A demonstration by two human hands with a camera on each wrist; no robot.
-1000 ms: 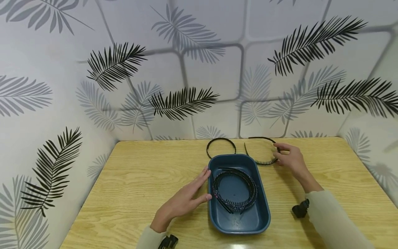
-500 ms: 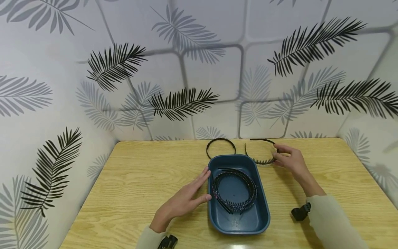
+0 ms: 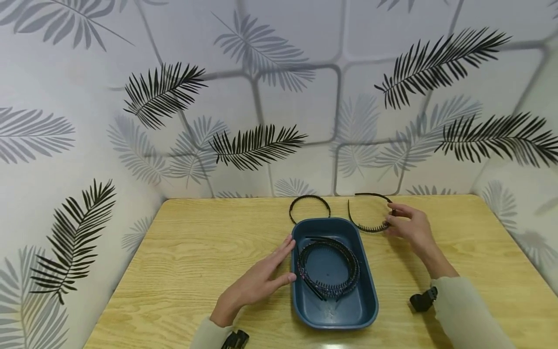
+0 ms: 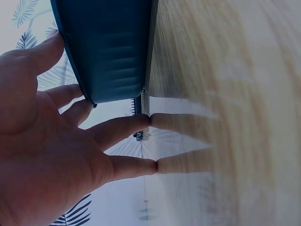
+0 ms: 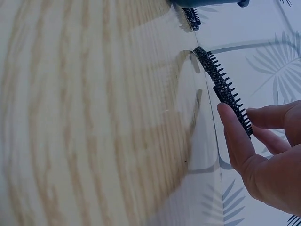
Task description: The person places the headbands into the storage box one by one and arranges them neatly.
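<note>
My right hand (image 3: 411, 227) pinches a black toothed headband (image 3: 370, 229) by its curved side, behind and to the right of the blue bin. In the right wrist view this headband (image 5: 221, 82) shows a speckled, sparkling surface and a row of teeth, held between thumb and fingers. My left hand (image 3: 257, 281) rests with straight fingers and thumb against the left wall of the blue bin (image 3: 335, 317). In the left wrist view, the left hand (image 4: 61, 136) touches the bin's side (image 4: 108, 52). Several dark headbands (image 3: 331, 290) lie stacked inside the bin.
Another black headband (image 3: 310, 197) lies behind the bin, its front part hidden by the bin's rim. The wooden table (image 3: 196, 257) meets a wall with leaf patterns (image 3: 279, 97) at the back.
The headband in my right hand has shifted very slightly, first toward me, then a little to the right. The left hand and the bin stay in place.
</note>
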